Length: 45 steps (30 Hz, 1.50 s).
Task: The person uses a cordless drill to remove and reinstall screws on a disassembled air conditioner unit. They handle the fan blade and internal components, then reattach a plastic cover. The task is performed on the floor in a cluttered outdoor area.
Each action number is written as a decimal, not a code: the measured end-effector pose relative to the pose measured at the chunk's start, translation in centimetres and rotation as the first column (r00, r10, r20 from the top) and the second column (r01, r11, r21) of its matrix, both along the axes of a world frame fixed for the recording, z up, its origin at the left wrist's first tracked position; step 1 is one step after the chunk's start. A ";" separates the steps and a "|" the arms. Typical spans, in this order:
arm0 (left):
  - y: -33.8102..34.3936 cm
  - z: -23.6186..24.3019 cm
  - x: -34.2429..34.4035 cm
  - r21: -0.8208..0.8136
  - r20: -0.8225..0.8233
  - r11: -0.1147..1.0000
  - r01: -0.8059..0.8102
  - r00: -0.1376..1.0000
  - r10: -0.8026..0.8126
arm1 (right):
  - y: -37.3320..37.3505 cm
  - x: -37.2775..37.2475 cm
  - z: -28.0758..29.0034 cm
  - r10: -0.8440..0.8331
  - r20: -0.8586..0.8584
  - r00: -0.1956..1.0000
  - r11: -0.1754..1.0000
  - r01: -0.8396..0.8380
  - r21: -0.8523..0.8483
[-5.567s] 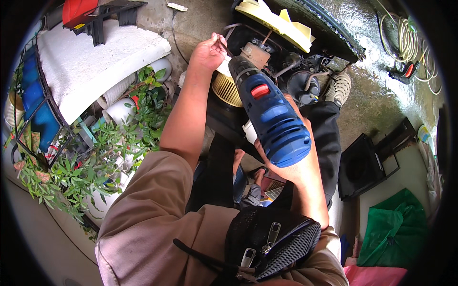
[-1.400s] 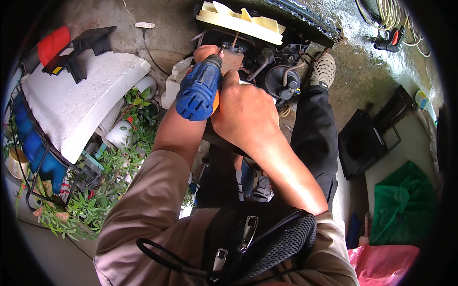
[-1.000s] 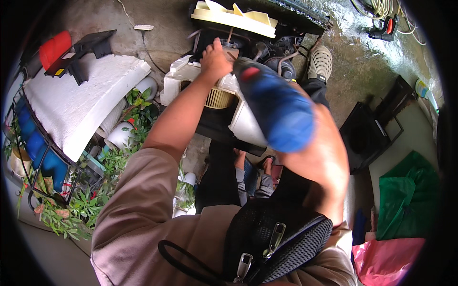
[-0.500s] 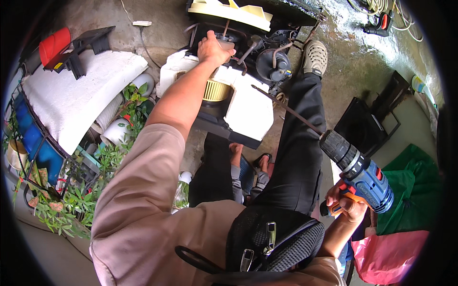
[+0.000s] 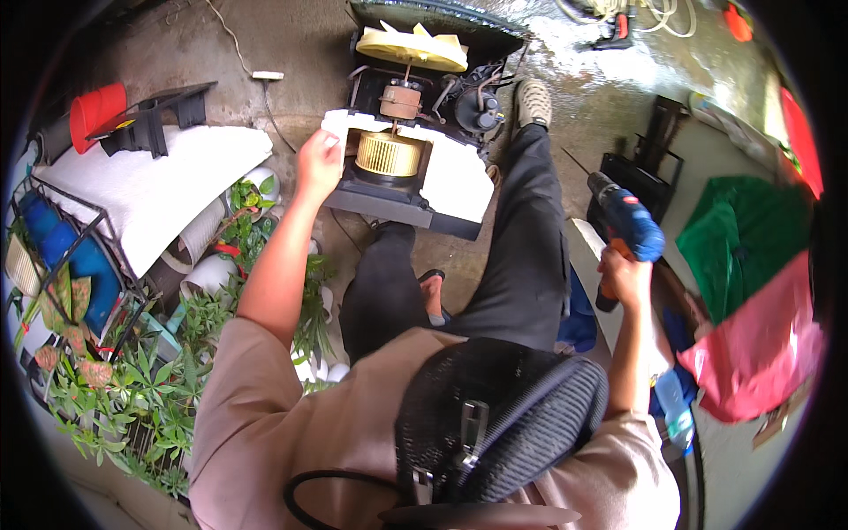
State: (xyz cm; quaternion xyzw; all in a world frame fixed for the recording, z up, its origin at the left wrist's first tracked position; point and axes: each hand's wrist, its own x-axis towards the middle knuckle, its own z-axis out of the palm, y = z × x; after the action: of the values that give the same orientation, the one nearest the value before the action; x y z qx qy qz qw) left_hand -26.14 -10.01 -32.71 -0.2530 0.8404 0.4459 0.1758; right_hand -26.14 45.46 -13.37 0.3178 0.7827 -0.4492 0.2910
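Between my legs is an opened appliance with a cream fan (image 5: 412, 51), copper-coloured motor (image 5: 399, 102), black compressor (image 5: 473, 113), white housing (image 5: 455, 181) and cream slatted blower wheel (image 5: 387, 155). My left hand (image 5: 320, 163) has its fingers curled on the left side of the white housing. Off to the right, my right hand (image 5: 625, 278) grips a blue-and-orange drill (image 5: 640, 230), held away from the appliance, its long thin bit pointing up and left.
A white slab (image 5: 194, 168) with red and black parts, potted plants (image 5: 150, 397) and a rack (image 5: 62, 238) lie left. Right are black panels (image 5: 658, 132), green (image 5: 733, 230) and pink (image 5: 751, 353) bags. Coiled cable (image 5: 671, 18) lies beyond. A sandalled foot (image 5: 431, 296) shows below the appliance.
The drill swung right, away from the appliance, and is now raised slightly. My left hand moved from beside the motor down and left to the housing's edge.
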 end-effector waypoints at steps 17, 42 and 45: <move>-14.7 5.3 25.8 -0.201 0.295 0.814 0.545 0.826 -0.480 | -9.0 40.4 6.2 -0.353 -0.180 0.918 0.763 0.394 0.513; 34.9 -10.6 -6.7 -0.151 0.369 -0.031 0.988 0.027 -0.929 | -6.2 19.1 -19.8 -0.904 0.156 0.398 0.295 0.845 -0.446; 36.4 -17.5 -7.1 -0.061 0.629 -0.148 0.987 -0.077 -0.773 | -4.1 20.4 -21.7 -0.897 0.137 0.421 0.349 0.863 -0.366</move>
State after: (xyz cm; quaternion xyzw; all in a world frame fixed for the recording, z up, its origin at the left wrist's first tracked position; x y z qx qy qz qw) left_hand -33.25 26.35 -50.20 0.3012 0.7889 -0.1250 0.5209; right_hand -5.76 41.34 -35.09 0.6042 0.3967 -0.6906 0.0252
